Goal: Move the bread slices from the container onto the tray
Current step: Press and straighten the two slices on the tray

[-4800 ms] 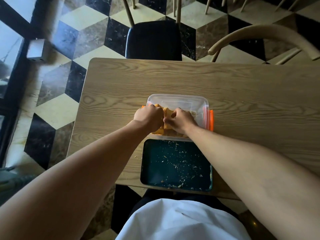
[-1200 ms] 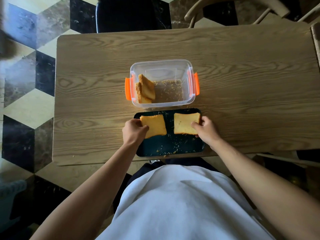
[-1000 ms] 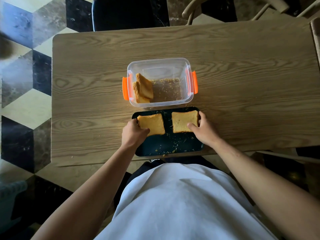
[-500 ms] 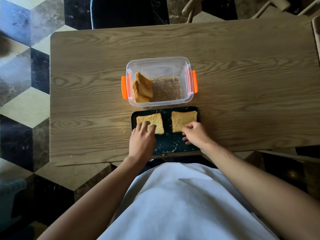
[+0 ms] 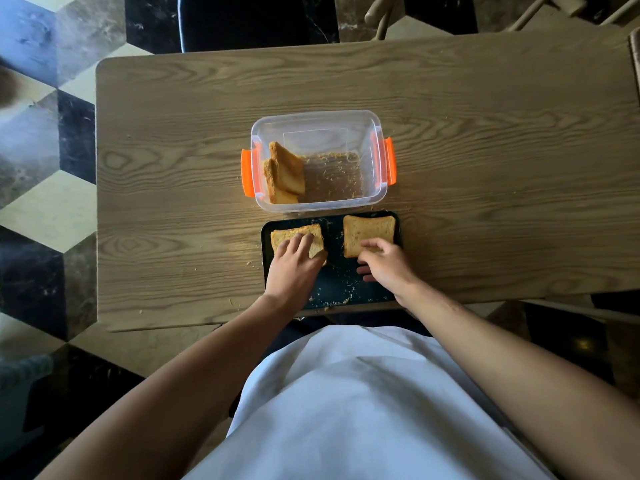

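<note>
Two toasted bread slices lie flat on the far half of the dark tray at the table's near edge. My left hand rests with spread fingers on top of the left slice. The fingertips of my right hand touch the near edge of the right slice, with the thumb off the bread. Neither hand grips a slice. Just beyond the tray stands the clear container with orange clips. Two more slices lean against its left wall, and crumbs cover its floor.
The wooden table carries scattered crumbs near the tray. A dark chair stands at the far side and a wooden chair at the far right. My white apron hangs just below the near table edge.
Both hands carried a slice each from the container and laid it on the tray. In the last second they moved from the slices' outer edges to their near sides, fingers now resting on the bread.
</note>
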The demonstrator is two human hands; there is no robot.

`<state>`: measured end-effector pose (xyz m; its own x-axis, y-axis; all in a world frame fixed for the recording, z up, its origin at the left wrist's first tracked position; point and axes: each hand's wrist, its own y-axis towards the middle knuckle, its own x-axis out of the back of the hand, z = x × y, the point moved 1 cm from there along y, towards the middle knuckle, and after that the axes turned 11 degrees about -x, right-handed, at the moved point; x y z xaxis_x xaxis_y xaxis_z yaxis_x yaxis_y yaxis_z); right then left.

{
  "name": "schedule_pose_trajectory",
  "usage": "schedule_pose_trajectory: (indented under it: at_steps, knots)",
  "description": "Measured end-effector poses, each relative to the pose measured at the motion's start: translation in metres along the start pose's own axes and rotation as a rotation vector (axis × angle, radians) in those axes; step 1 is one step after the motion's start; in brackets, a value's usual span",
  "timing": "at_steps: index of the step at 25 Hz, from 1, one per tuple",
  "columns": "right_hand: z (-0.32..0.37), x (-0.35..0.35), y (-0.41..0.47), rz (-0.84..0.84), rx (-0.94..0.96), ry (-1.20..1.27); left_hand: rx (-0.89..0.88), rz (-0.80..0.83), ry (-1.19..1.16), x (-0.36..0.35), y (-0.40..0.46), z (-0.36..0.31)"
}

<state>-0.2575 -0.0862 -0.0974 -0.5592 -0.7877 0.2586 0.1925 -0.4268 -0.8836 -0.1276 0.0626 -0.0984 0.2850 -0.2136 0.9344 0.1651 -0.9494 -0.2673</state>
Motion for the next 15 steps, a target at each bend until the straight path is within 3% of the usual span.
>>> schedule_pose_trajectory:
  at_steps: [11, 15]
  knots:
    - [0.006, 0.004, -0.003, 0.008, 0.016, -0.093, 0.050, -0.013, -0.050, 0.005, 0.004, 0.009]
    - [0.049, -0.003, -0.028, 0.064, 0.286, -0.233, 0.079, -0.330, -0.205, 0.033, -0.001, 0.006]
